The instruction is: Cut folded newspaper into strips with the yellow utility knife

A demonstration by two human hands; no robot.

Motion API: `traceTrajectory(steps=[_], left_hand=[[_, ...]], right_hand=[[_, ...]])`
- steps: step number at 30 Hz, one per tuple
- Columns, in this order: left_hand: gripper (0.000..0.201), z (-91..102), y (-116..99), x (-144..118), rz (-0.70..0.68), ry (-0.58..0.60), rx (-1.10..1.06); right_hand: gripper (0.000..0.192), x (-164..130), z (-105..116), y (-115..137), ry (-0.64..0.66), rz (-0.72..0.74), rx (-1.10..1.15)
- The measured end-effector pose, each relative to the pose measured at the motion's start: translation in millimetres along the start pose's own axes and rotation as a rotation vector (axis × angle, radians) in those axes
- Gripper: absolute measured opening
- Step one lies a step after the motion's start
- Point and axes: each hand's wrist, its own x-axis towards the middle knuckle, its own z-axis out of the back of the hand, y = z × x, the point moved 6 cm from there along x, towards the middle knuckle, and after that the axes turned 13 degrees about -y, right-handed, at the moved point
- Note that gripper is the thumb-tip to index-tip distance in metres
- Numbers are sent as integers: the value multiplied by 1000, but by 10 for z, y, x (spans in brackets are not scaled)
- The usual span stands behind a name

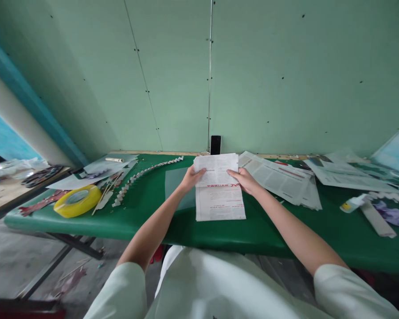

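Gripping a folded newspaper sheet [219, 190] at its two side edges, the left hand [190, 178] and the right hand [244, 179] each close fingers and thumb on the paper, whose upper part is folded over toward the person. The sheet lies in the middle of the green table [146, 221], near its front edge. It carries small grey print and a red headline in Chinese characters just under the fold, too small to read.

Just beyond the sheet a black phone [215, 144] leans upright against the pale green wall [269, 75]. Right of the right hand lie spread newspapers [282, 177] with red bars of print, not legible. Left of the left hand a zigzag-folded paper strip [146, 173] runs across the table, and farther left sits a yellow tape roll [77, 200] beside thin wooden sticks [104, 195].
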Motion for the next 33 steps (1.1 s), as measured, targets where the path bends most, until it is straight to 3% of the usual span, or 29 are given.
traceTrajectory(steps=[3, 7, 10, 19, 27, 33], left_hand=[[58, 1, 48, 10, 28, -34, -16], [53, 9, 92, 21, 51, -78, -22], [53, 14, 145, 23, 69, -109, -10], [59, 29, 363, 85, 121, -189, -108], [59, -3, 375, 67, 218, -192, -187], [56, 11, 393, 66, 303, -243, -230]], right_hand=[[31, 19, 18, 28, -66, 65, -7], [44, 56, 157, 128, -302, 308, -113], [49, 58, 226, 148, -427, 398, -198], [60, -87, 151, 209, -412, 536, -345], [35, -200, 152, 245, -558, 593, -175], [25, -226, 158, 273, -543, 626, -107]])
